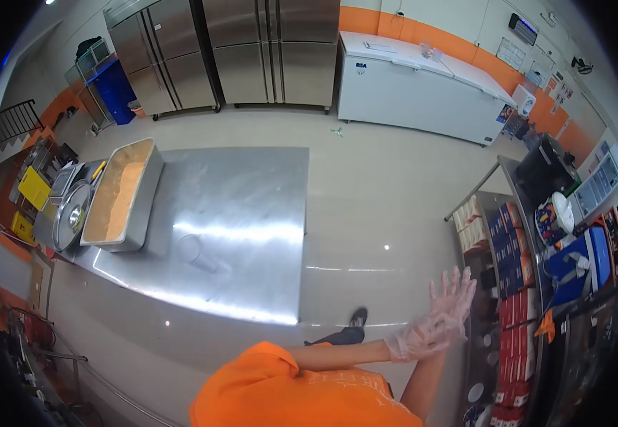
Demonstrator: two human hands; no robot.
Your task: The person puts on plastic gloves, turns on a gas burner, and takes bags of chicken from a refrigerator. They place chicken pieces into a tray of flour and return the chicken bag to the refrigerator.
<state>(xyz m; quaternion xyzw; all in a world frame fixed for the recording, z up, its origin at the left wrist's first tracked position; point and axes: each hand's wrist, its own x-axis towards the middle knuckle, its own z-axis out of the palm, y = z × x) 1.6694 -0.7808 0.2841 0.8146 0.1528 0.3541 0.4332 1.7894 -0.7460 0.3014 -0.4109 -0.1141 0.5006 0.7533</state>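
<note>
My right hand (453,297), in a clear plastic glove, is raised at the lower right with its fingers spread and nothing in them. My left hand (415,343), also in a clear glove, crosses my body and is closed round the lower part of the right hand's glove, near the wrist. The steel table (245,213) stands to the left, apart from both hands. On it are a deep metal pan (145,203) holding an orange-brown powdery substance (124,199), a round metal lid (74,215) and a clear cup (191,248).
Stocked shelves (497,213) with boxes (516,334) and a blue container (576,267) stand close on the right. A white chest freezer (415,96) and steel refrigerators (273,60) line the back wall. Yellow items (34,188) lie at far left.
</note>
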